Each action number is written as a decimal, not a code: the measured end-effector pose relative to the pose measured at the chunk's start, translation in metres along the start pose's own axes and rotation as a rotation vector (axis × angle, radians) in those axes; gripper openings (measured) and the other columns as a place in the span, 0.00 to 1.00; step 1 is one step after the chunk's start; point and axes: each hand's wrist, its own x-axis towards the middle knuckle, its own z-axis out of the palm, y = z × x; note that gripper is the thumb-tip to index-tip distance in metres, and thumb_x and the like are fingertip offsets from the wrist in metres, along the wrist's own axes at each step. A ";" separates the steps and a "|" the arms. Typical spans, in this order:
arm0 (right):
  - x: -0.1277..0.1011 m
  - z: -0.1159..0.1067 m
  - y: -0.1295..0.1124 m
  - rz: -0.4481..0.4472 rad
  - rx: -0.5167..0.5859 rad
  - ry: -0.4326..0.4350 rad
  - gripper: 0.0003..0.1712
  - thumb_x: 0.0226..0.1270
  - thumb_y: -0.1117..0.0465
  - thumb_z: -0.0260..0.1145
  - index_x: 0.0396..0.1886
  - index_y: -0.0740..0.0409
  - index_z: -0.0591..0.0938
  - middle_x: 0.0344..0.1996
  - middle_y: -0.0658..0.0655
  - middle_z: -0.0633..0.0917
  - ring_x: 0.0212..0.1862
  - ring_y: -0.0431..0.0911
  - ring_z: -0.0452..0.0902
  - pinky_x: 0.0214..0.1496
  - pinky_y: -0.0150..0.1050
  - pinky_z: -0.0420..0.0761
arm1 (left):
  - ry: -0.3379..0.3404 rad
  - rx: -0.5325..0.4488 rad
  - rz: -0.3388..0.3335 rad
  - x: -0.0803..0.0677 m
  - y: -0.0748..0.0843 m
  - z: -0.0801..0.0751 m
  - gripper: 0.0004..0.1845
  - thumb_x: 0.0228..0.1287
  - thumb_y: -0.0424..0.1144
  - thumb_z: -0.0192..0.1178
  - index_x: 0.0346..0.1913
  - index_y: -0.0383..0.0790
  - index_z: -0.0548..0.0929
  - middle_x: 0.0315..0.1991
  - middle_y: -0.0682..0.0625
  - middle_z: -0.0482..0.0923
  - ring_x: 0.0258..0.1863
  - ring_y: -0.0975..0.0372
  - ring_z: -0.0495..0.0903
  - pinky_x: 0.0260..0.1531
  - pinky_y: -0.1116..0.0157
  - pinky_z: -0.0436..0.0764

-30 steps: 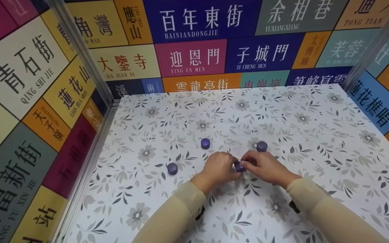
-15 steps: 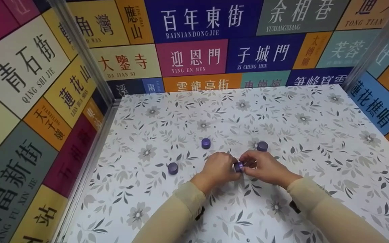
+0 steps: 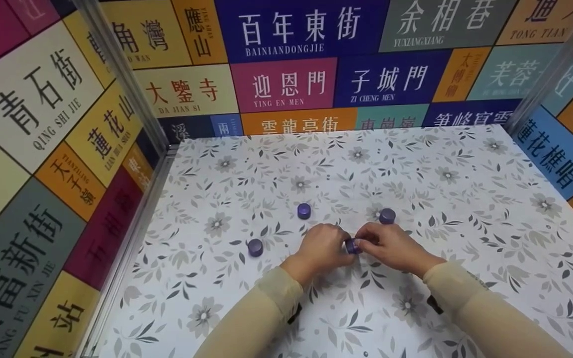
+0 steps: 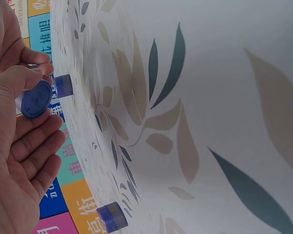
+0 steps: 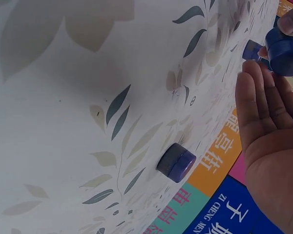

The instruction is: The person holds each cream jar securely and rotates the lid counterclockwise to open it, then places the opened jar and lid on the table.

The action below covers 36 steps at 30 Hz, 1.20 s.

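Between both hands, a small round purple jar (image 3: 352, 245) is held a little above the patterned tabletop. My left hand (image 3: 324, 246) grips it from the left; in the left wrist view its thumb presses on the jar (image 4: 36, 100), whose flat round end faces the camera. From the right, my right hand (image 3: 393, 246) pinches the same jar with thumb and fingertips. The right wrist view shows the jar (image 5: 284, 52) above the outstretched fingers of that hand. Part of the jar is hidden by fingers.
Three similar purple jars stand on the table: one behind the hands (image 3: 304, 211), one at the left (image 3: 255, 247) and one just beyond the right hand (image 3: 387, 216). Walls of coloured sign panels (image 3: 281, 82) enclose the floral tabletop (image 3: 356, 184) at the back and sides.
Half a second ago the right fingers sat further right, with more of the jar's shiny side showing. Now the right thumb lies over it again. The left hand and the other jars stay put.
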 end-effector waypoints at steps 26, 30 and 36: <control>-0.001 -0.002 -0.001 -0.017 -0.044 0.019 0.07 0.71 0.51 0.65 0.38 0.47 0.85 0.30 0.42 0.85 0.31 0.39 0.78 0.35 0.37 0.76 | -0.023 -0.004 0.001 0.001 0.000 0.001 0.14 0.52 0.56 0.70 0.33 0.49 0.89 0.25 0.57 0.80 0.26 0.62 0.79 0.31 0.63 0.76; -0.001 -0.002 -0.002 -0.022 -0.028 0.000 0.06 0.70 0.53 0.66 0.39 0.48 0.85 0.31 0.44 0.86 0.32 0.40 0.80 0.36 0.37 0.78 | -0.022 0.000 0.007 0.001 0.000 0.001 0.15 0.51 0.56 0.70 0.34 0.50 0.90 0.26 0.58 0.81 0.27 0.62 0.79 0.32 0.63 0.77; -0.001 -0.002 -0.003 -0.006 0.084 -0.036 0.08 0.64 0.60 0.71 0.42 0.53 0.84 0.33 0.45 0.86 0.37 0.43 0.83 0.38 0.37 0.81 | -0.013 0.004 0.010 0.001 0.000 0.000 0.13 0.50 0.56 0.70 0.27 0.50 0.86 0.23 0.57 0.78 0.23 0.62 0.76 0.28 0.62 0.76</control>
